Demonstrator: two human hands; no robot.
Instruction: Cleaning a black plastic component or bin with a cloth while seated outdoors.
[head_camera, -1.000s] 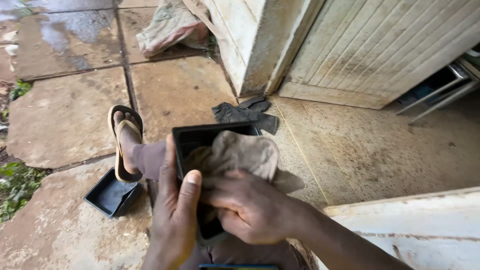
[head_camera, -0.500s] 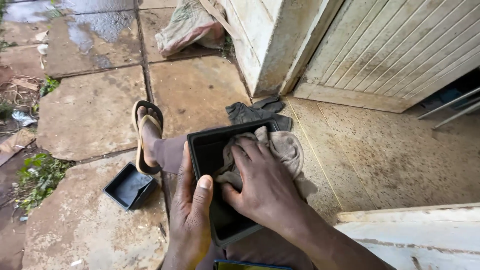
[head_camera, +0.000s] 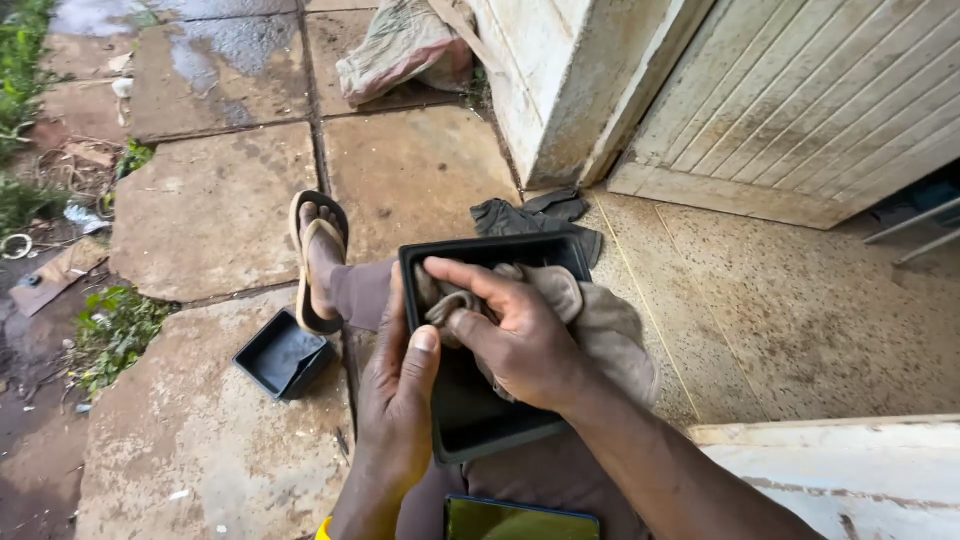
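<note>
Hands on a black rectangular plastic tray (head_camera: 480, 420)
Left hand (head_camera: 400, 400) grips its edge; right hand (head_camera: 510, 335) presses a grey-brown rag (head_camera: 600, 320) inside; smaller black tray (head_camera: 283, 355) lies beside the sandalled foot (head_camera: 318, 255).

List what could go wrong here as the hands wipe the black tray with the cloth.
The black tray rests on the lap, held only at its edge by the left hand; a hard wipe by the right hand might tip it onto the stone slabs. The cloth hangs over the rim and could slip off.
</note>
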